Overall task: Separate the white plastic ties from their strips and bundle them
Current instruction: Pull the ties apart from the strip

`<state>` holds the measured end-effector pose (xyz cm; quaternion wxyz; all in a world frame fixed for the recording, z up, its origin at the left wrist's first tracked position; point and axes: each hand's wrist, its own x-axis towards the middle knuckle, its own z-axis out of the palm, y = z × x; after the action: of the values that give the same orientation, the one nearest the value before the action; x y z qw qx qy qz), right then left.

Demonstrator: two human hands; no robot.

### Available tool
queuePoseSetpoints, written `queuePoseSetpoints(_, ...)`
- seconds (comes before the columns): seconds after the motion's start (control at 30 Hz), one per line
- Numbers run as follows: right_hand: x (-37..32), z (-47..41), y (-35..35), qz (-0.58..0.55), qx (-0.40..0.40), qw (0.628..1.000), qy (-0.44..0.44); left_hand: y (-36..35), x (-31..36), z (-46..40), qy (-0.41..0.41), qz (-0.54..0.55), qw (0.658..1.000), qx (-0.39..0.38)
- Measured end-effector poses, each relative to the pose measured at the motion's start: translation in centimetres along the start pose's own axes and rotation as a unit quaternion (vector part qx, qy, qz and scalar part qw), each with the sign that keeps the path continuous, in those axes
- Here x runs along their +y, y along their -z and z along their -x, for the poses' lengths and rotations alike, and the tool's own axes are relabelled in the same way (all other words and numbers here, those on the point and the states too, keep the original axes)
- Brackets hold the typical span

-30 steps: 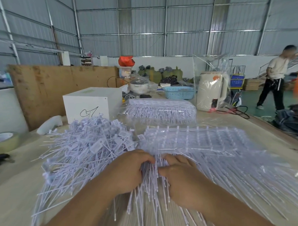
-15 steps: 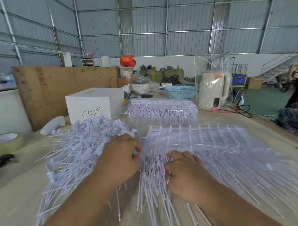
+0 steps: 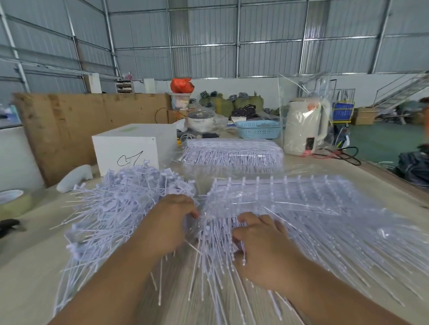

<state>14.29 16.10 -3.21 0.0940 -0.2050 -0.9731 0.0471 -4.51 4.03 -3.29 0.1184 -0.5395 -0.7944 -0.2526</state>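
White plastic ties fan toward the camera across the desk (image 3: 22, 277), their thin tails crossing each other nearest the viewer, and that tangle is the first risk: a sharp pull could drag neighbouring tails along or flick loose ones off the near edge. The left hand (image 3: 167, 224) has its fingers curled down into the gap between the two heaps, apparently pinching a few ties, though what exactly it has is hidden under the knuckles. The right hand (image 3: 261, 246) presses on the stack of strips (image 3: 292, 201), fingers bent over the ties at its left edge; whether it pinches any I cannot tell. If that hold slackens, the whole stack may slide with the pull instead of releasing ties, and the clear film (image 3: 316, 209) over it looks slippery. Just left, the loose pile (image 3: 124, 203) of separated ties lies unbundled and jumbled, so fresh ones dropped askew would be harder to gather square. Farther back a wrapped pack (image 3: 233, 153) waits beside a white box (image 3: 133, 149).
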Motion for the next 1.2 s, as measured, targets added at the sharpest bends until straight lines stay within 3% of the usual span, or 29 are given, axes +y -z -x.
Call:
queuePoseSetpoints(0.17, 0.3, 0.0, -0.2, 0.006, 0.002, 1.000, 0.011, -0.1, -0.7, -0.3, 0.024, 0.016, 1.000, 0.002)
queuePoseSetpoints(0.33, 0.5, 0.0, -0.3, 0.001, -0.007, 1.000, 0.018, 0.0, -0.6, -0.2, 0.029, 0.016, 0.998, 0.051)
queuePoseSetpoints(0.47, 0.4, 0.0, -0.2, -0.004, -0.019, 0.999, 0.025, 0.6, 1.7, 0.0, -0.063, -0.012, 0.990, 0.123)
queuePoseSetpoints(0.53, 0.3, 0.0, -0.1, -0.003, -0.024, 0.999, 0.025, 0.4, 3.0, 0.1, -0.074, 0.035, 0.986, 0.143)
queuePoseSetpoints(0.6, 0.2, -0.1, 0.0, -0.005, -0.028, 0.999, 0.024, 0.0, 3.9, 0.5, -0.049, 0.127, 0.987, 0.089)
queuePoseSetpoints(0.67, 0.2, -0.2, 0.1, -0.009, -0.034, 0.999, 0.019, -0.6, 4.1, 0.7, -0.057, 0.124, 0.990, -0.029)
queuePoseSetpoints(0.73, 0.3, -0.1, 0.2, -0.015, -0.044, 0.999, 0.016, -1.1, 3.8, 0.8, -0.054, 0.116, 0.987, -0.094)
queuePoseSetpoints(0.97, 0.4, 0.0, 1.5, -0.089, -0.086, 0.992, 0.012, -1.7, 3.4, 0.6, -0.040, 0.084, 0.991, -0.092)
queuePoseSetpoints(1.2, 1.2, -0.2, 0.9, -0.084, -0.031, 0.994, 0.065, -1.9, 3.3, 0.3, -0.026, 0.052, 0.994, -0.089)
